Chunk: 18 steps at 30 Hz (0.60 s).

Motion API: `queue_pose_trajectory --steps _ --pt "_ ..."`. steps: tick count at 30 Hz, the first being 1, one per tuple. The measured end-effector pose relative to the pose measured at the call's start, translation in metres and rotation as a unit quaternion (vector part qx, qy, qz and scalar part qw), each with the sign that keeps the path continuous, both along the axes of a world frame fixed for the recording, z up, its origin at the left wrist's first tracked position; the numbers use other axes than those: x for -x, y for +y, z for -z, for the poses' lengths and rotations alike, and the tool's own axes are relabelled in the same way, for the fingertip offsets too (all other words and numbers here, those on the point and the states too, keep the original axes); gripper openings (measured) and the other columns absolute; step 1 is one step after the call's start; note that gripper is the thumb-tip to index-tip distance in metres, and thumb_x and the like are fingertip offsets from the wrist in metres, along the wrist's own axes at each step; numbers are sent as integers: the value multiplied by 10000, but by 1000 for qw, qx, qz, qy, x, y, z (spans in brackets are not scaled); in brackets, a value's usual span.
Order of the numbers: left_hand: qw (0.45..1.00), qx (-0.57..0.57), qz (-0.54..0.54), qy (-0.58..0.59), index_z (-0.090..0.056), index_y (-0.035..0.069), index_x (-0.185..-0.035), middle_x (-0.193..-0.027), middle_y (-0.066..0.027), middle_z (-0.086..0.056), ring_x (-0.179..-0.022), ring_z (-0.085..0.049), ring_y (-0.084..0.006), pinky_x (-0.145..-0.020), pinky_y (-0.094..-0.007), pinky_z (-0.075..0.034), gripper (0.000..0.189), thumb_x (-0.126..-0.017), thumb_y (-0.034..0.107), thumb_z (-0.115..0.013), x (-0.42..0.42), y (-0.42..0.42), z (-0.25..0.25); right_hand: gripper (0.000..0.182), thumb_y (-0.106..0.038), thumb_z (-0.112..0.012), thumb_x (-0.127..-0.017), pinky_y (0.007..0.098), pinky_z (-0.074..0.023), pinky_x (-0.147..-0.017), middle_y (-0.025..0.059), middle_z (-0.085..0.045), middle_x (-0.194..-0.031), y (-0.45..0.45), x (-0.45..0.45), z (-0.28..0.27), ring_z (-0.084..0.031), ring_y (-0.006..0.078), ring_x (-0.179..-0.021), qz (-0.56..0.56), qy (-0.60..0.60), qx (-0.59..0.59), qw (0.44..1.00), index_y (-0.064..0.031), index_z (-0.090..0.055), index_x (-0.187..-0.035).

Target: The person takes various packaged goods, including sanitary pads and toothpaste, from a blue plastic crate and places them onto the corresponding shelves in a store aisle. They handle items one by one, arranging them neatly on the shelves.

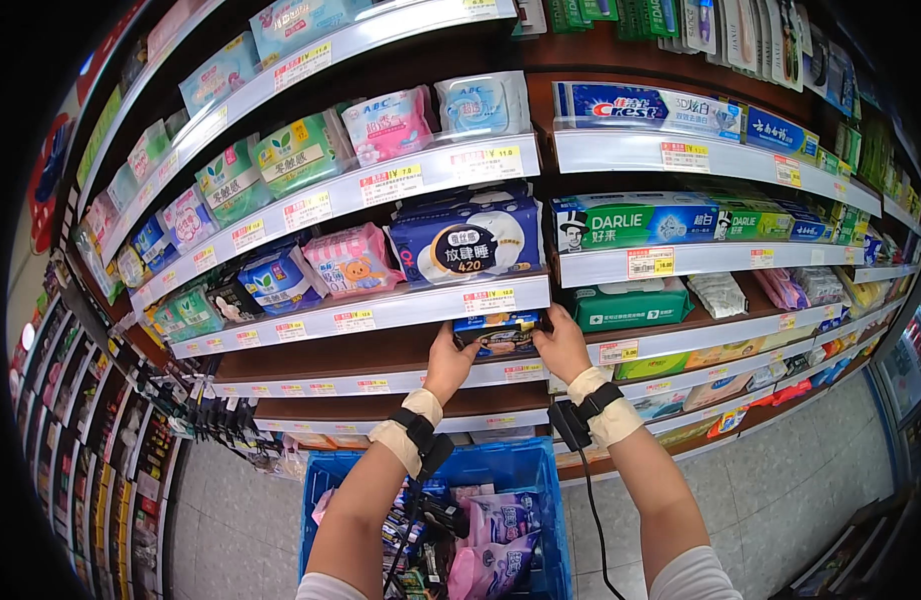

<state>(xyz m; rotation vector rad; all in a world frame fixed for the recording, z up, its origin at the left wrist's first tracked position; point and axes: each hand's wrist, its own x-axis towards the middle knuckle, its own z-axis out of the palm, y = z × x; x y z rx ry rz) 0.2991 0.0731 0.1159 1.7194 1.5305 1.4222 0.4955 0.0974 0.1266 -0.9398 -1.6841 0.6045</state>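
Observation:
My left hand [451,361] and my right hand [564,346] grip a blue and black package [498,330] from its two sides, at the right end of a brown shelf below the purple-blue sanitary pad packs [464,244]. The package's top and back are partly hidden under the shelf edge above it. To the right of my right hand lies a green pack of wipes [631,304]. Beneath my forearms a blue plastic crate [434,456] holds pink and purple packs [498,559] and several dark packages.
White shelf edges with price tags [400,309] run across in front of me. Toothpaste boxes [637,221] fill the right shelves, and toothbrushes [745,37] hang above. Another stocked rack [93,450] stands at left. Cables hang from both wrist straps. Grey tiled floor [232,517] shows beside the crate.

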Motion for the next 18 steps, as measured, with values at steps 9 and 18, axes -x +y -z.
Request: queue_pose_trajectory --steps 9,18 --pt "974 127 94 -165 -416 -12 -1128 -990 -89 -527 -915 -496 -202 -841 -281 -370 384 -756 64 -470 -5 7 -3 539 5 -510 -741 304 -474 -795 199 -387 -1227 -7 -15 13 -481 315 -1042 59 -46 -3 997 42 -322 -1245" --pt "872 49 97 -476 -438 63 -1180 -1181 -99 -487 -1101 -433 -238 -954 -371 -301 454 -873 385 -344 20 45 -1 547 -32 -505 -758 283 -488 -732 196 -311 -1285 -65 -8 34 -530 280 -953 28 36 16 999 47 -293 -1256"
